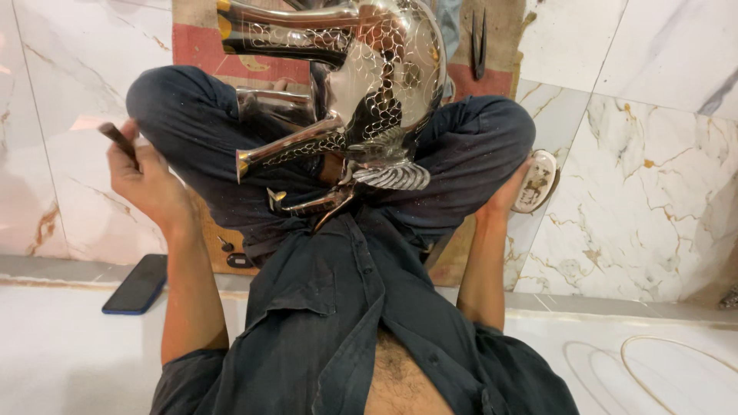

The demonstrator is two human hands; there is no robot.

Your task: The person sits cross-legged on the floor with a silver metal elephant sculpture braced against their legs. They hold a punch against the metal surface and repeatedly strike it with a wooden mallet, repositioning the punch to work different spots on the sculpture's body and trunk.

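A large silver metal bird figure (377,84) with engraved scale patterns rests in my lap, on my crossed legs in dark trousers. My left hand (146,180) is raised at the left, away from the figure, with its fingers closed round a thin dark tool (115,138). My right hand (507,196) reaches down past my right knee and touches a white oval object (538,178) on the floor. That hand's fingers are hidden behind the knee and the object.
A dark phone (138,283) lies on the floor at the left. A red-brown mat (201,46) lies under my legs, with a black pointed tool (479,34) on it at the top. White marble tiles (653,192) surround me. A thin wire ring (676,369) lies at the lower right.
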